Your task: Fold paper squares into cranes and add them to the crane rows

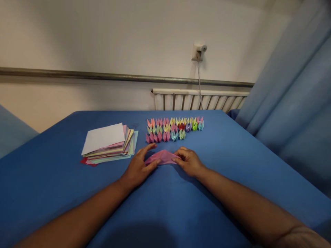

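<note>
A folded sheet of pink paper is held low over the blue-covered table, its middle raised to a blunt peak. My right hand pinches its right end between thumb and curled fingers. At the left end, my left hand has its thumb along the near side of the paper. The left index finger reaches out behind it, and the other left fingers are mostly hidden. Just beyond the hands stand several small folded paper cranes in rows, in pink, yellow, green, red, purple and light blue.
Left of the hands lies a stack of coloured paper sheets with a white one on top. Blue cloth covers the table. Behind it are a metal rail, a white barred railing, a plugged socket and a blue curtain.
</note>
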A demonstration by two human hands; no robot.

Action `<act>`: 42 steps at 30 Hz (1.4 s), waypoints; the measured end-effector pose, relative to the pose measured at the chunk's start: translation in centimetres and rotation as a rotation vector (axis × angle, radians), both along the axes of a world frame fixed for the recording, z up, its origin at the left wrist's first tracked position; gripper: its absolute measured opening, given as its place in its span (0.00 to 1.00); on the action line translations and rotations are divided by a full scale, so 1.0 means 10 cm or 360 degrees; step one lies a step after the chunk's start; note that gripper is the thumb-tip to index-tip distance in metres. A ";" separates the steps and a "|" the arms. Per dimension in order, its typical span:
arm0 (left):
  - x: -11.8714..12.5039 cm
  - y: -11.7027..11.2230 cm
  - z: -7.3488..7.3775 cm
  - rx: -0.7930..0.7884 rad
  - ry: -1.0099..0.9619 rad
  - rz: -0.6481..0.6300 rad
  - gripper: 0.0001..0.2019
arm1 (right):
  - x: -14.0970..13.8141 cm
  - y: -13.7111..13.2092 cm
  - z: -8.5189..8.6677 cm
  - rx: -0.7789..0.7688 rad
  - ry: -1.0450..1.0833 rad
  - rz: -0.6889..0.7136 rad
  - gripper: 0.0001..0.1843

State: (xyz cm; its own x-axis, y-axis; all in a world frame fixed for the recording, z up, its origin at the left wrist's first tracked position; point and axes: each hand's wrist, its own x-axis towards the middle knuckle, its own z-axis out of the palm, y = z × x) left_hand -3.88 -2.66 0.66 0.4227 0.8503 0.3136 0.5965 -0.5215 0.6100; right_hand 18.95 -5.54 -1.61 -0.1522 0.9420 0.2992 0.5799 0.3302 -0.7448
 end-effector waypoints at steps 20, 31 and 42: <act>0.07 -0.14 0.09 -0.0404 -0.0064 -0.0144 0.19 | 0.00 -0.07 0.03 0.0022 0.0320 0.0105 0.17; 0.08 -0.18 0.10 -0.0444 -0.0106 -0.0130 0.17 | -0.01 -0.08 0.04 0.0070 0.0351 0.0062 0.20; 0.10 0.07 -0.02 -0.0339 0.0129 0.0152 0.18 | 0.01 -0.04 0.03 0.0360 -0.0187 -0.0252 0.15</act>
State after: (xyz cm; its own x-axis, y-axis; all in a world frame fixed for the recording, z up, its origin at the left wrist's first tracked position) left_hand -2.88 -1.94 0.47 0.3535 0.9309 0.0914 0.6887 -0.3252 0.6480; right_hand 19.02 -5.93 -1.32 -0.0544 0.8681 0.4934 0.7152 0.3787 -0.5874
